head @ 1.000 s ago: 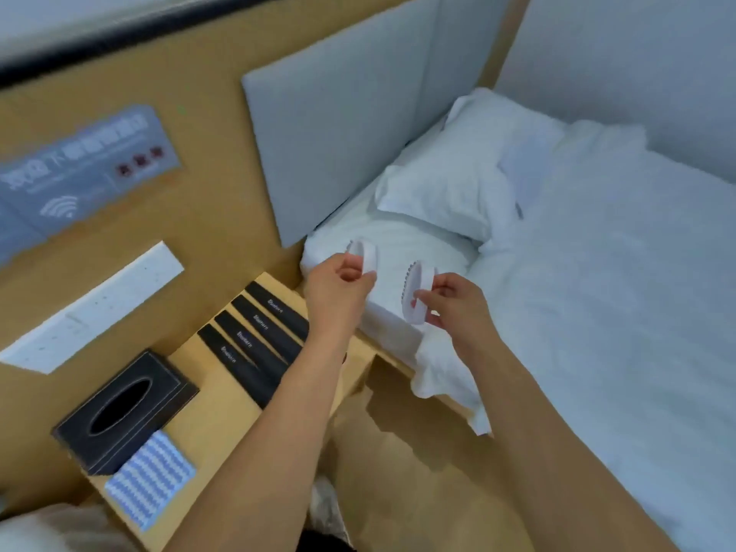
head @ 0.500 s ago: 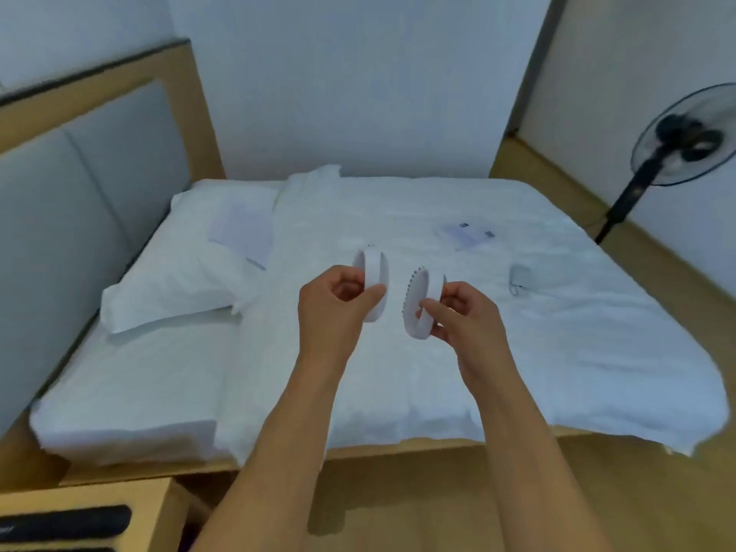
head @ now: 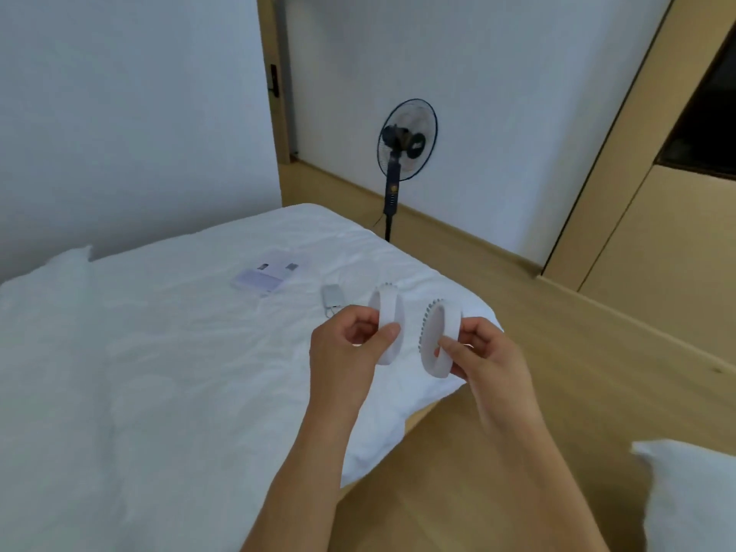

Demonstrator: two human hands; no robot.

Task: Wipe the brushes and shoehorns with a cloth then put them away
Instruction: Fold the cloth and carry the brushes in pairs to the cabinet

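Since half a second ago the view has swung right: the grey headboard and the pillows at the left have gone out of sight, the black pedestal fan (head: 407, 141) now stands mid-frame against the far wall, and a light wooden cabinet (head: 657, 217) has come in at the right. Both hands hold the same things in much the same pose, now over the near right corner of the white bed (head: 159, 352).

The left hand (head: 346, 348) is curled, thumb and fingers pinching a small white oval plastic brush (head: 388, 328) held on edge. The right hand (head: 488, 352) is likewise curled, pinching a second white oval brush (head: 438, 336) whose dark bristle tips show along its left rim. The two brushes stand upright just beside each other, apart, bristle sides turned away to the left.

On the bed beyond the hands lie a pale lilac leaflet (head: 271, 274) and a small grey object (head: 332, 298) too blurred to identify. A white cushion corner (head: 693, 496) is cut off at the bottom right. The left brush's bristles are mostly hidden; only a few show at its top.
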